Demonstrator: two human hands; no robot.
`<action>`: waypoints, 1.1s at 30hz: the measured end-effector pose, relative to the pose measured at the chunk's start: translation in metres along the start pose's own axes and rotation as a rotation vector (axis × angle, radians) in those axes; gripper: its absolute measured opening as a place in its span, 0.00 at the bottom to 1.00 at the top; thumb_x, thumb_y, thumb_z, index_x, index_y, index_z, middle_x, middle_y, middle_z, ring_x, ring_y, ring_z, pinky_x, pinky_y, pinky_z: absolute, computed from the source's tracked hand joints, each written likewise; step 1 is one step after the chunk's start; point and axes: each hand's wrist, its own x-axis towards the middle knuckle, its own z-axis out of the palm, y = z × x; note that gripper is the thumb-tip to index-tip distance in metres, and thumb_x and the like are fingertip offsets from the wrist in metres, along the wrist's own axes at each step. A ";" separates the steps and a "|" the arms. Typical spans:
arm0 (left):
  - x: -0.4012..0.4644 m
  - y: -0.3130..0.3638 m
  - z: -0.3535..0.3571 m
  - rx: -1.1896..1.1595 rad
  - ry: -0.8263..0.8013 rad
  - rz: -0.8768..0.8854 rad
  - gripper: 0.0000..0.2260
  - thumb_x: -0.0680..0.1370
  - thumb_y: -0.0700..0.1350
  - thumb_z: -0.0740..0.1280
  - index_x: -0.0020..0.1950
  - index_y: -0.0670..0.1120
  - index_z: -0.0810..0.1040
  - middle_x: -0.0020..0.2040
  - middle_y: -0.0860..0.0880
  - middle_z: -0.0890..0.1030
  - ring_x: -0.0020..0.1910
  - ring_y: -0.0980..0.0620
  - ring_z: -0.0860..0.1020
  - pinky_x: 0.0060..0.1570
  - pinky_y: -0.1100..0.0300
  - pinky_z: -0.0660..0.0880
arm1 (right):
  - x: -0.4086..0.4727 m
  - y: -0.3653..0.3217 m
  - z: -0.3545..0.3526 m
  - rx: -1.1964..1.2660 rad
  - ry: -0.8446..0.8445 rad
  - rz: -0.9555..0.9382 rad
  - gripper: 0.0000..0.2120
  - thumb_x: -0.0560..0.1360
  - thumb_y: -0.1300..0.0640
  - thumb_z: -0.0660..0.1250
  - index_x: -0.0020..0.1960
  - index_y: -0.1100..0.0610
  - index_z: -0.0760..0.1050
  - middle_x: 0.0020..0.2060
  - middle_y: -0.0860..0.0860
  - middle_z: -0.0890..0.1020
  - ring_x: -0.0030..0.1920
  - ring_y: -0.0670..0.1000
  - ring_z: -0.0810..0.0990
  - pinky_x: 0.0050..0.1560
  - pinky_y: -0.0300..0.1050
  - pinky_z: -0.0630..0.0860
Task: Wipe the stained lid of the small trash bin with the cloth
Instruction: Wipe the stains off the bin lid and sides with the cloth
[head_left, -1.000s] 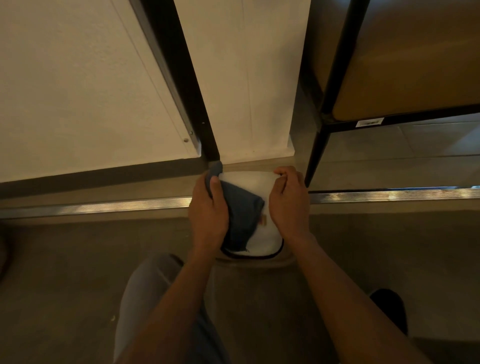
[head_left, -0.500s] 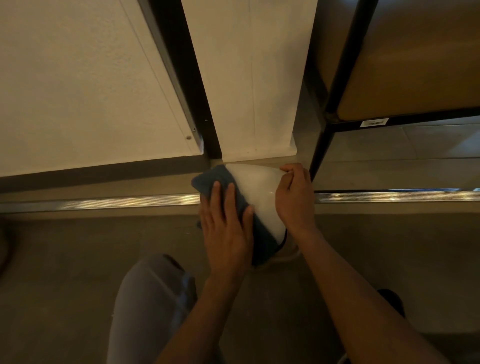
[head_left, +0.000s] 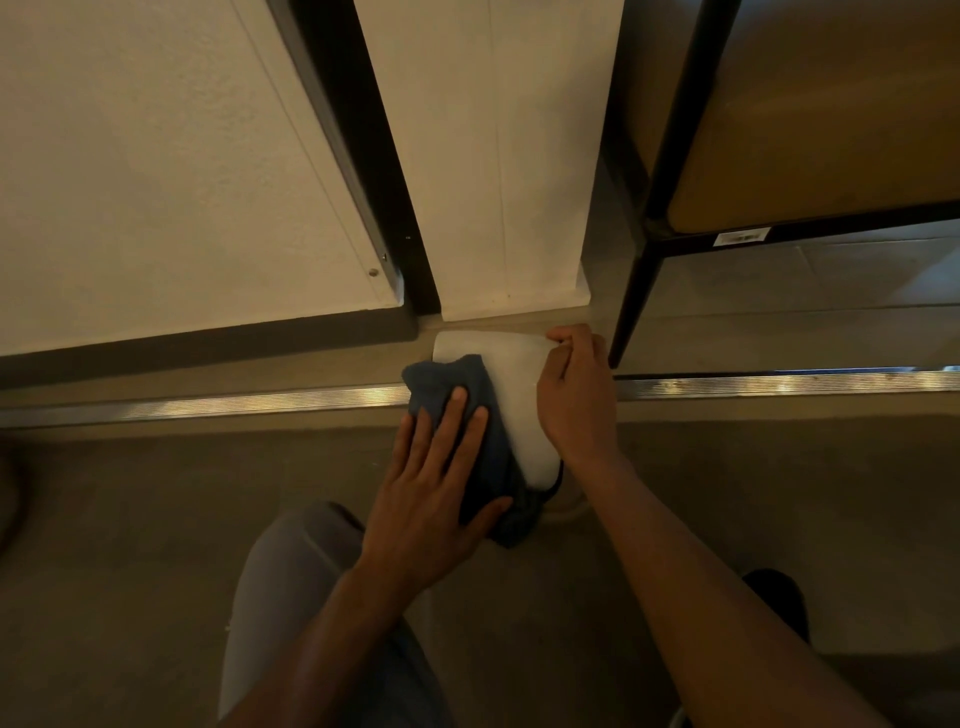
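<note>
Blue cloth (head_left: 470, 415) is soft and bunched up, so it'll mould to whatever you push it against; your left hand (head_left: 436, 483) lies flat on top of it with the fingers straight, pressing it onto the left half of the lid (head_left: 519, 395). The lid itself is white, smooth, probably slick plastic, and it sits on the small bin (head_left: 563, 506) on the floor just near the wall (head_left: 498, 156), right by the black shelf leg (head_left: 631, 306); I'd guess the whole thing is light and will skate or tip if you scrub hard. That's why the other grip matters; your right hand (head_left: 576, 395) has its fingers curled over the far right edge of the lid, pinching it steady. Keep hold there, at the rim, not the middle; the edge is the stiff bit. Can't make out any stain on the bare white part from here; the rest is hidden under the cloth, so work across the lot.
</note>
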 end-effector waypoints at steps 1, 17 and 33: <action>0.005 0.000 0.002 0.014 0.012 -0.005 0.39 0.81 0.65 0.59 0.82 0.45 0.50 0.82 0.42 0.49 0.81 0.41 0.49 0.76 0.37 0.53 | 0.000 0.000 0.000 -0.006 -0.005 0.003 0.10 0.82 0.57 0.53 0.59 0.55 0.71 0.54 0.52 0.73 0.51 0.53 0.75 0.51 0.47 0.73; 0.020 0.021 0.013 0.102 0.102 -0.047 0.38 0.80 0.66 0.59 0.81 0.44 0.53 0.82 0.42 0.53 0.81 0.42 0.51 0.78 0.40 0.50 | 0.000 0.004 -0.001 -0.012 -0.008 -0.007 0.10 0.82 0.56 0.53 0.59 0.56 0.70 0.55 0.53 0.73 0.51 0.52 0.75 0.50 0.45 0.72; 0.096 -0.006 -0.029 -0.500 0.252 -0.585 0.18 0.84 0.51 0.60 0.70 0.44 0.71 0.64 0.44 0.77 0.60 0.53 0.75 0.56 0.67 0.66 | -0.001 0.002 -0.004 -0.038 -0.021 -0.041 0.10 0.82 0.58 0.55 0.60 0.57 0.71 0.55 0.54 0.74 0.50 0.53 0.76 0.50 0.48 0.75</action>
